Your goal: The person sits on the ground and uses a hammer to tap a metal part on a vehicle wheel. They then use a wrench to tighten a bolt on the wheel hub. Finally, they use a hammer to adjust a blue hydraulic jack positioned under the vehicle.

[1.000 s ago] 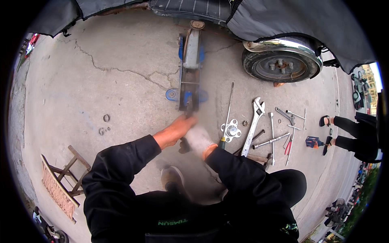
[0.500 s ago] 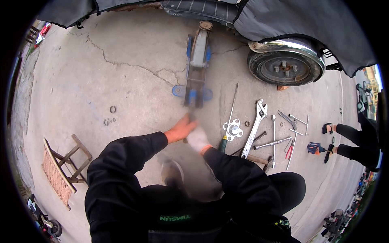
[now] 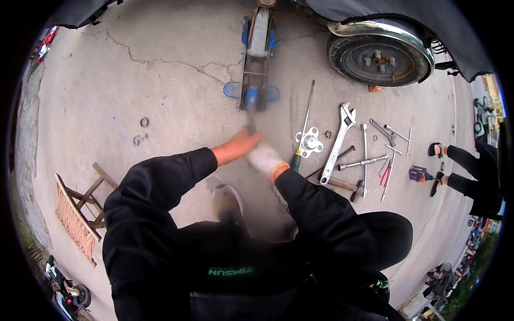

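A blue and grey floor jack [image 3: 257,64] stands on the concrete, pointing at the vehicle. Its handle [image 3: 251,122] reaches back toward me, smeared by motion. My bare left hand [image 3: 238,145] is closed round that handle. My right hand [image 3: 265,158], in a whitish glove with an orange cuff, is closed beside it, just lower and to the right. The handle's near end is hidden by my hands. Right of them lie a long screwdriver [image 3: 303,123] with a green handle and a silver hub-like part [image 3: 310,143] with rounded lobes.
At right lie a large adjustable wrench [image 3: 336,147], a hammer [image 3: 345,184], red-handled pliers [image 3: 385,174] and several wrenches. A vehicle wheel [image 3: 380,59] is at the upper right. A person's legs [image 3: 466,160] stand beside a small box [image 3: 419,174]. A wooden stool [image 3: 80,211] lies left.
The jack, wheel and tools appear higher in the picture as my view shifts. Both hands stay on the handle, also a little higher in the picture.
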